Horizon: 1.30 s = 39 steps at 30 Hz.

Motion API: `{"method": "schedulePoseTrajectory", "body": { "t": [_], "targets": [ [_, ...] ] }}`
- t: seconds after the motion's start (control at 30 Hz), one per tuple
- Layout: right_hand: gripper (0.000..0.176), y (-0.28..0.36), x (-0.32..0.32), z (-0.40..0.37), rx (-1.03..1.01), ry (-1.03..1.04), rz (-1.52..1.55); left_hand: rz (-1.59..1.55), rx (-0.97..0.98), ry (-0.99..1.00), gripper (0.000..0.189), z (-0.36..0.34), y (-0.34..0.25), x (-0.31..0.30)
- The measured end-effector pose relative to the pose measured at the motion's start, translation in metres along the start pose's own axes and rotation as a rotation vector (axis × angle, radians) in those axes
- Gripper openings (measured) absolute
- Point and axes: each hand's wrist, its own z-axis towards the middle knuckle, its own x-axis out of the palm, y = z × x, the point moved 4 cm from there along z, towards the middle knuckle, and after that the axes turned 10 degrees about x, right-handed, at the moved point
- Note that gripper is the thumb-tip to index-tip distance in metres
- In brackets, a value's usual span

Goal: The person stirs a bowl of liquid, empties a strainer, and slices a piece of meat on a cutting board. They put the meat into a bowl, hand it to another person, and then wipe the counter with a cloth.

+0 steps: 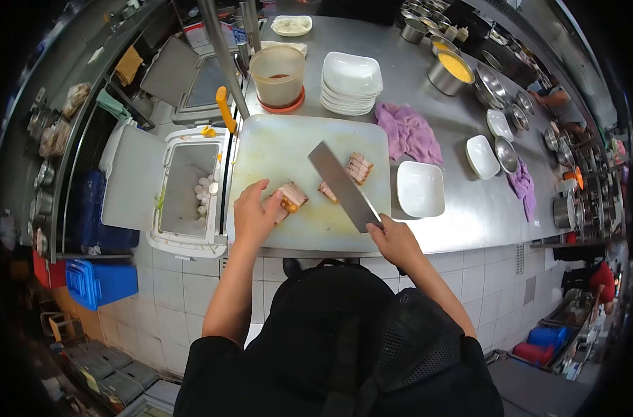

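Note:
My right hand grips the handle end of a cleaver, its broad blade slanting up and left over the white cutting board. Sliced roast pork belly lies just right of the blade, and a smaller pork bit shows at the blade's left edge, partly covered. Left of the cleaver is an uncut chunk of pork belly with a browned crust. At that chunk's left side, my left hand has its fingers apart, the thumb side touching or very close to it; contact is partly hidden.
Beyond the board stand a plastic tub and stacked white dishes. To the right are a purple cloth and a square white bowl. An open white bin adjoins the board's left side. Metal pots stand farther back.

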Motion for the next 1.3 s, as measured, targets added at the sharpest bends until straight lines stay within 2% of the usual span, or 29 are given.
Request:
{"method": "schedulePoseTrajectory", "body": {
  "t": [0.13, 0.2, 0.27, 0.33, 0.43, 0.53, 0.6, 0.67, 0.73, 0.83, 0.87, 0.93, 0.97, 1.03, 1.17, 1.3],
  "targets": [
    [0.030, 0.011, 0.024, 0.002, 0.032, 0.064, -0.165, 0.031, 0.147, 0.035, 0.053, -0.008, -0.005, 0.012],
    [0.030, 0.012, 0.029, 0.003, 0.036, 0.028, -0.180, 0.024, 0.199, 0.037, 0.058, -0.013, -0.006, 0.018],
    [0.029, 0.010, 0.035, 0.004, 0.049, -0.011, -0.181, 0.040, 0.260, -0.051, 0.061, -0.022, -0.005, 0.018],
    [0.028, 0.006, 0.038, 0.001, -0.043, -0.047, -0.152, 0.001, 0.236, -0.047, 0.059, -0.025, 0.001, 0.018],
    [0.027, 0.003, 0.043, -0.010, -0.008, -0.082, -0.152, -0.082, 0.169, -0.073, 0.056, -0.026, 0.007, 0.023],
    [0.028, -0.005, 0.049, -0.029, 0.110, -0.090, -0.075, -0.142, 0.245, -0.097, 0.051, -0.033, 0.026, 0.037],
    [0.029, -0.010, 0.046, -0.044, 0.180, -0.071, -0.008, -0.297, 0.211, -0.067, 0.047, -0.034, 0.025, 0.038],
    [0.029, -0.019, 0.042, -0.060, 0.193, -0.098, 0.055, -0.363, 0.211, -0.066, 0.048, -0.034, 0.021, 0.034],
    [0.029, -0.026, 0.033, -0.084, 0.194, -0.150, 0.091, -0.357, 0.316, -0.047, 0.045, -0.034, 0.042, 0.038],
    [0.029, -0.055, 0.037, -0.123, 0.232, -0.258, 0.187, -0.377, 0.441, -0.015, 0.040, -0.030, 0.021, 0.034],
    [0.029, -0.065, 0.037, -0.137, 0.228, -0.290, 0.277, -0.405, 0.465, -0.003, 0.040, -0.025, -0.022, 0.020],
    [0.029, -0.079, 0.029, -0.172, 0.302, -0.322, 0.286, -0.088, 0.751, -0.060, 0.035, -0.030, -0.123, -0.006],
    [0.029, -0.086, 0.028, -0.189, 0.356, -0.328, 0.300, -0.045, 0.817, -0.045, 0.034, -0.033, -0.141, -0.002],
    [0.029, -0.102, 0.034, -0.219, 0.392, -0.372, 0.307, -0.045, 0.880, 0.080, 0.032, -0.044, -0.139, 0.038],
    [0.030, -0.138, 0.054, -0.276, 0.518, -0.471, 0.418, 0.010, 0.836, 0.308, 0.028, -0.062, -0.114, 0.134],
    [0.031, -0.161, 0.072, -0.324, 0.606, -0.531, 0.450, 0.071, 0.892, 0.247, 0.026, -0.079, -0.130, 0.145]
  ]
}}
